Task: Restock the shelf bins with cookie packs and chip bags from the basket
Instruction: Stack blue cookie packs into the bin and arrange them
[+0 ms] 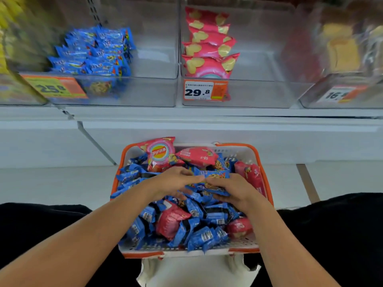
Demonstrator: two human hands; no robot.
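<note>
A white basket with an orange rim [261, 154] sits in front of me, heaped with blue cookie packs [204, 237] and pink chip bags [160, 154]. Both hands are over the heap. My right hand [232, 190] grips a blue cookie pack [213, 180] at the top of the pile. My left hand [176, 181] reaches in beside it, fingertips touching the same pack. On the shelf above, a clear bin [145, 92] holds blue cookie packs [95, 50] on its left side. The bin next to it [259, 94] holds a row of pink chip bags [209, 44].
Price tags [199, 91] hang on the bin fronts. Further bins stand at the far left [12, 59] and far right [342, 59] with other goods, blurred. A white shelf ledge [207, 125] runs between bins and basket. My dark-clothed legs [331, 235] flank the basket.
</note>
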